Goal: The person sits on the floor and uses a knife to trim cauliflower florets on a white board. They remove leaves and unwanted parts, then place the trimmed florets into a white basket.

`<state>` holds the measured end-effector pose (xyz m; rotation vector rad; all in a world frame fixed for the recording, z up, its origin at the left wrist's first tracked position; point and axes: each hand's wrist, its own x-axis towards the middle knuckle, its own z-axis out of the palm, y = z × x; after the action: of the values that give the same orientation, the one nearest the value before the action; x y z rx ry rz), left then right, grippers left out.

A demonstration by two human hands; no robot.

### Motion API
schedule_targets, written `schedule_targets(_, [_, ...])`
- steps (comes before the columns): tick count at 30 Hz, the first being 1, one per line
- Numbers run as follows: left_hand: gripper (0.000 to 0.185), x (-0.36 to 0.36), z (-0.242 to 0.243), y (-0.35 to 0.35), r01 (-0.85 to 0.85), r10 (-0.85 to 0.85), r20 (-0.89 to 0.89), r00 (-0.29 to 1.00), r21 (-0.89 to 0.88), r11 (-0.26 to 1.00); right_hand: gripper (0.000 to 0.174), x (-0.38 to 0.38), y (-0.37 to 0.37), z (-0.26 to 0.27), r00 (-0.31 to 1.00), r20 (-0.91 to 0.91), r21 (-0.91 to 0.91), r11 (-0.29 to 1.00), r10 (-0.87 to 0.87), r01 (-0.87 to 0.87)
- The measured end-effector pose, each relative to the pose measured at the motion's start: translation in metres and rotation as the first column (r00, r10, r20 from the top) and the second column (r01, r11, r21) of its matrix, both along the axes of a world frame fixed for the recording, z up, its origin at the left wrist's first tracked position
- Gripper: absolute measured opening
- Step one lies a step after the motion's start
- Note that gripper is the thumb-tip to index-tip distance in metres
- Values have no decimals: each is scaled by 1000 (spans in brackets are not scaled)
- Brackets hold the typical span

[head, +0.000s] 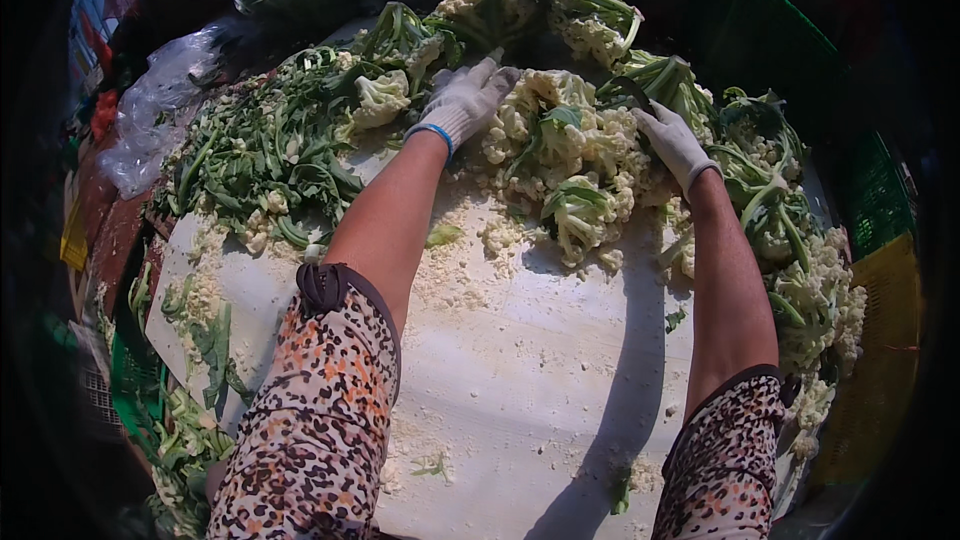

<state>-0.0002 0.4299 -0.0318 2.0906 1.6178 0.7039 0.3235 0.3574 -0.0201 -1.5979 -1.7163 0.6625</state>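
Both my hands wear pale knitted gloves and reach over a heap of cauliflower. My left hand lies spread at the heap's far side, beside cut cauliflower florets and just below a cauliflower head. At the heap's right, my right hand is by a dark curved blade, probably a knife; its handle is hidden, and the fingers' hold on it is unclear. A leafy cauliflower head rests just beyond that hand. Below the heap, a white board bears scattered crumbs.
Cut green leaves pile up at the left. More cauliflower lines the board's right edge. Green plastic crates and a yellow crate stand at the right. Clear plastic bags lie at the upper left.
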Motion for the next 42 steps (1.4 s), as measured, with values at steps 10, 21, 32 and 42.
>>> schedule_targets(10, [68, 9, 7, -22, 301, -279, 144, 949, -165, 939, 60, -40, -7, 24, 987, 118, -317, 946, 113, -71])
schedule_targets(21, [91, 21, 25, -197, 685, -666, 164, 727, -119, 719, 38, 3, -239, 44, 990, 123, -309, 946, -67, 102])
schedule_targets(32, [62, -131, 28, -59, -212, 211, -203, 956, 16, 977, 39, 25, -424, 53, 664, -87, -178, 667, -743, 723])
schedule_targets(42, [24, -101, 45, -179, 137, -97, -98, 990, 791, 596, 40, -111, -490, 99, 520, -403, -335, 650, -753, 682])
